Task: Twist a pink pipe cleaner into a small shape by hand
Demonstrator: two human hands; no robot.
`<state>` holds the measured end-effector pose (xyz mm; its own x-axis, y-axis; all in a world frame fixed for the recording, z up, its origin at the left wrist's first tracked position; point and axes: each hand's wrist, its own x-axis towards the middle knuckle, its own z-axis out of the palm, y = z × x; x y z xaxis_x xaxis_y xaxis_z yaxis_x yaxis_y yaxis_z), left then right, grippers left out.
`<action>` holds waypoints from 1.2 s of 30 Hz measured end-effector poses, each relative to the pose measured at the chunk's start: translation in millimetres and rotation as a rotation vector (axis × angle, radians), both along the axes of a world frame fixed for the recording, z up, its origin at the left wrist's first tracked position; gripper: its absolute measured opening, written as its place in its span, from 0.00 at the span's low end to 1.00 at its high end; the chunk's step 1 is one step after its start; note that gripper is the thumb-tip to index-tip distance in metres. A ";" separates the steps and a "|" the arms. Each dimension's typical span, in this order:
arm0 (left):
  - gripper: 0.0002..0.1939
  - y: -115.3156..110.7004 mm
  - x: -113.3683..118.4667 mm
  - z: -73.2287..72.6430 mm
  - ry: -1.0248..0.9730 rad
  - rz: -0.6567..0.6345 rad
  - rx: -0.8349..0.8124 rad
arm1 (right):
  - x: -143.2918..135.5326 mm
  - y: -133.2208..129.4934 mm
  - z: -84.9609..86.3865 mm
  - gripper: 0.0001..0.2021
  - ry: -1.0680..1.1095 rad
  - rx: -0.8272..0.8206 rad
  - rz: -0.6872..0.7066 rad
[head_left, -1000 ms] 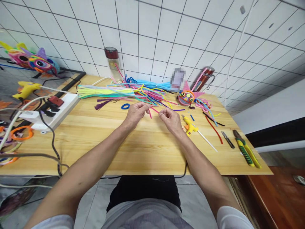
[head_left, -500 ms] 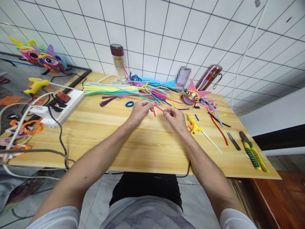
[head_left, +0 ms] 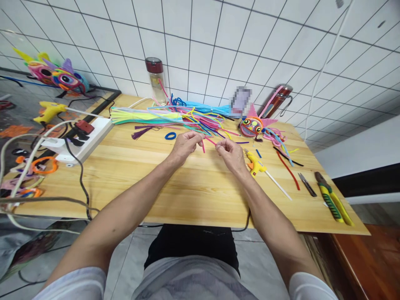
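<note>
Between my hands runs a pink pipe cleaner [head_left: 211, 141], bent near the left fingers so that a short end points down. My left hand [head_left: 187, 146] pinches it close to the bend. With thumb and forefinger, my right hand [head_left: 230, 153] grips its other end. Behind them lies a heap of colourful pipe cleaners [head_left: 203, 118]. A blue pipe cleaner ring [head_left: 170, 136] rests left of my left hand. A yellow glue gun [head_left: 256, 163] with a white glue stick lies just right of my right hand.
To the right lie a red pipe cleaner [head_left: 289, 171], small snips [head_left: 307, 184] and green-yellow pliers [head_left: 330, 198]. A colourful animal-face craft [head_left: 251, 126] sits behind. Left are a white power strip [head_left: 84, 139], cables and another glue gun [head_left: 50, 112]. A glass bottle [head_left: 156, 83] stands by the wall.
Hardly anything differs: both hands keep their pinch on the pink pipe cleaner. The whole view has shifted very slightly.
</note>
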<state>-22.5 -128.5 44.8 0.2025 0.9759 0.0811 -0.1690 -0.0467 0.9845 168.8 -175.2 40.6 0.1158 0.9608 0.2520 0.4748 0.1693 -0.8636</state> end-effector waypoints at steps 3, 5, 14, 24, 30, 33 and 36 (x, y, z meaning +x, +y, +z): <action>0.20 1.8 -0.3 -2.6 -0.002 -0.032 0.011 | 0.4 0.4 0.1 0.10 0.010 -0.005 -0.003; 0.22 3.7 -0.2 -5.1 -0.016 -0.043 0.010 | 0.3 0.2 1.1 0.09 0.003 -0.008 -0.006; 0.21 7.1 -1.3 -8.9 -0.029 -0.069 -0.005 | 0.0 -1.2 1.9 0.08 -0.031 0.002 -0.013; 0.16 0.1 1.4 -3.3 0.039 -0.095 0.001 | -2.1 -1.5 -3.1 0.17 -0.015 0.087 0.065; 0.16 -2.9 2.8 -6.7 0.081 -0.145 0.007 | -1.7 -1.3 -5.7 0.13 -0.058 0.171 0.076; 0.15 -3.5 2.7 -6.5 0.068 -0.183 -0.008 | -1.6 -1.0 -6.8 0.12 -0.068 0.197 0.091; 0.16 -3.2 3.6 -5.0 -0.003 -0.231 -0.024 | -1.3 -0.5 -6.5 0.12 -0.004 0.172 0.092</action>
